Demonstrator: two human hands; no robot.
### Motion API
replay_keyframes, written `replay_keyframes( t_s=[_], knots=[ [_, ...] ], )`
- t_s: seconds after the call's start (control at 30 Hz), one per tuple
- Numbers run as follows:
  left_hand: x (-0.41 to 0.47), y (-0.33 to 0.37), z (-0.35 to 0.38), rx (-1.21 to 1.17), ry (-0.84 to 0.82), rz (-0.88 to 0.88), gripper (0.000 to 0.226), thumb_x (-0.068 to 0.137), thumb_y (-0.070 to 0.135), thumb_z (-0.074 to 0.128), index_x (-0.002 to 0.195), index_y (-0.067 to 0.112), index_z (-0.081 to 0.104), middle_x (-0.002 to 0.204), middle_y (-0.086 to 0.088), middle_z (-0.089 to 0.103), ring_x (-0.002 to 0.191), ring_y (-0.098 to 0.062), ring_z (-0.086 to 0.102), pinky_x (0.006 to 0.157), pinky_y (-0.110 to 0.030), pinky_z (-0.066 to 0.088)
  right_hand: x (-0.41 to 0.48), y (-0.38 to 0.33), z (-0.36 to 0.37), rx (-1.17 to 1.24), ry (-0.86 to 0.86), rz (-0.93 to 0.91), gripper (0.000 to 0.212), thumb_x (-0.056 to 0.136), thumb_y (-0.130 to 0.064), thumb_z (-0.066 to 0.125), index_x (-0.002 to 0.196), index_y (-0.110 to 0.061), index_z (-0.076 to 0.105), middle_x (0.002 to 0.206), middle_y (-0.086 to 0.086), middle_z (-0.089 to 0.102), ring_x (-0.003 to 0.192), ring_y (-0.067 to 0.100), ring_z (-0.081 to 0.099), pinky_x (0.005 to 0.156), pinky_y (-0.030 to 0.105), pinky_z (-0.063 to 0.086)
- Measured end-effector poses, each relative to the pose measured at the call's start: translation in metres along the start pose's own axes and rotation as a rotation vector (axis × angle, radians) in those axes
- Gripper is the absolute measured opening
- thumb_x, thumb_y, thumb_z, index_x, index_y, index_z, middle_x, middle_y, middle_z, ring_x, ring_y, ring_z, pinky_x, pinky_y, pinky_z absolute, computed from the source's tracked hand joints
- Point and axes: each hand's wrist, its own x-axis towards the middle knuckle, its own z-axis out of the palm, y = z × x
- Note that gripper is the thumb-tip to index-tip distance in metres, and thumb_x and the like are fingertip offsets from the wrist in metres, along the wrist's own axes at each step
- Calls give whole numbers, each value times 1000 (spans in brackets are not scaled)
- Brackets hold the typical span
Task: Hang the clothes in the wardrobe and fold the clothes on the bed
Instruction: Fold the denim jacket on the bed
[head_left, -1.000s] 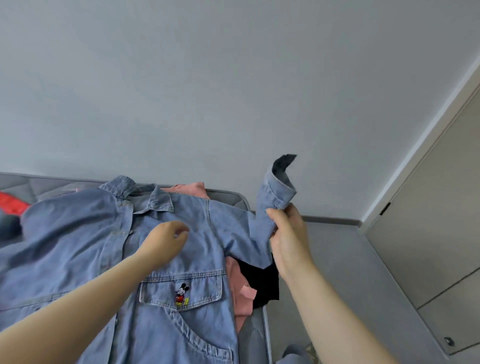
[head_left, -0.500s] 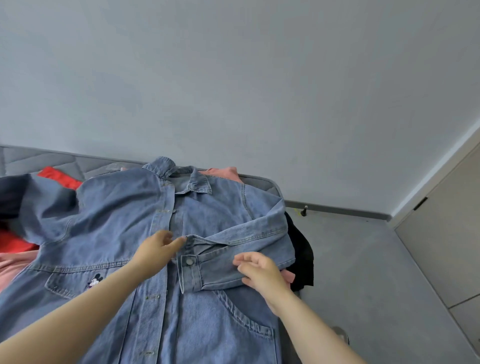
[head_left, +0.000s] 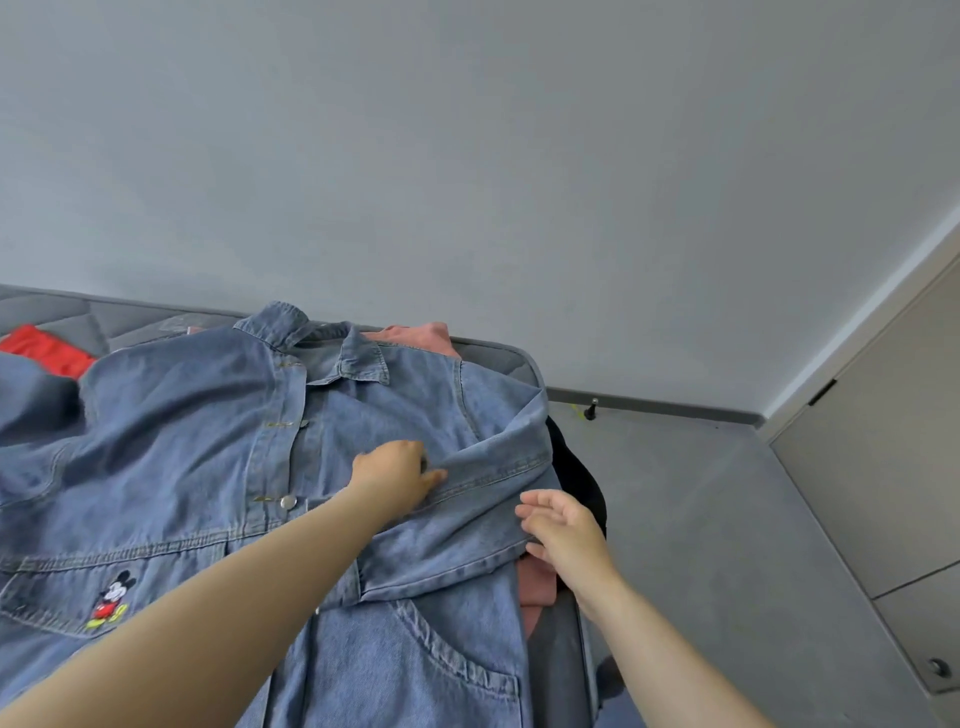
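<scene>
A blue denim shirt with a cartoon mouse patch lies front-up on the grey bed. Its right sleeve is folded across the chest. My left hand rests on the sleeve near the shoulder fold, with fingers pointing right and pressing the cloth down. At the sleeve's right edge is my right hand, fingers loosely spread and touching the fold, with the lower fingers partly tucked under the denim.
A pink garment and a black garment lie under the shirt at the bed's right edge. A red garment lies at the far left. Grey floor, a door stop and a wardrobe door are to the right.
The right hand brought the raised sleeve down across the shirt's chest and let go of it, then moved to its right edge. The left hand slid right onto the folded sleeve.
</scene>
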Motion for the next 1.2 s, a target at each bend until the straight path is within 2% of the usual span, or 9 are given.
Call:
replay_keyframes(
  t_s=[0.07,0.17,0.23,0.37,0.53,0.67,0.83,1.07,1.2],
  knots=[
    [-3,0,-2,-121,-15,80,39,89,39,63,62,17,45,60,2,44,59,-16,44,53,-26,31,8,0,-5,-8,17,-11,27,92,-1,50,107,-22,60,111,-3,64,96,5,60,78,22,52],
    [-17,-15,-20,-283,77,190,46,82,31,70,54,18,36,48,8,35,48,-6,34,48,-24,24,18,-4,-8,-85,62,-50,33,91,-1,51,119,-18,57,120,0,59,110,13,57,96,31,48],
    [-28,-37,-41,-313,182,198,43,80,28,67,54,19,34,45,7,36,46,-6,35,48,-23,25,24,-10,-5,-159,81,-115,34,91,-3,53,120,-19,56,117,-7,56,110,9,56,85,10,44],
    [-40,-114,-72,-139,292,10,30,80,18,61,62,15,37,60,-2,48,62,-23,47,56,-36,30,34,-20,17,-275,34,-217,32,90,-12,57,113,-34,53,118,-10,47,88,-20,49,64,-3,38],
    [-47,-175,-62,4,4,-295,30,80,25,66,101,12,49,107,-13,59,87,-26,50,71,-29,38,31,-24,59,-489,-96,-199,54,91,-25,57,143,-28,41,146,-5,39,120,9,47,92,19,44],
    [-39,-148,-53,-44,92,-167,57,79,57,64,120,20,48,118,-1,55,98,-20,53,78,-30,42,30,-21,71,-604,-151,-195,55,92,-25,56,145,-27,39,152,-1,28,117,8,41,60,1,39],
    [-10,-87,-55,-138,169,-52,47,98,53,36,88,12,58,84,-4,61,84,-25,57,69,-34,43,33,-16,66,-638,-98,-204,48,95,-22,55,141,-16,47,154,1,26,136,14,34,94,13,29],
    [17,-88,-47,-219,-29,-71,43,92,34,57,60,15,35,60,-1,38,58,-17,37,52,-29,26,36,-2,58,-709,-109,-241,44,94,-21,55,137,-10,53,154,4,26,138,14,34,102,12,26],
    [16,-104,-54,-240,332,-38,40,95,38,53,66,13,41,64,-4,51,66,-25,50,54,-33,30,37,-3,60,-732,-95,-261,41,95,-21,53,135,-10,54,153,2,28,134,12,39,98,12,32]
  ],
)
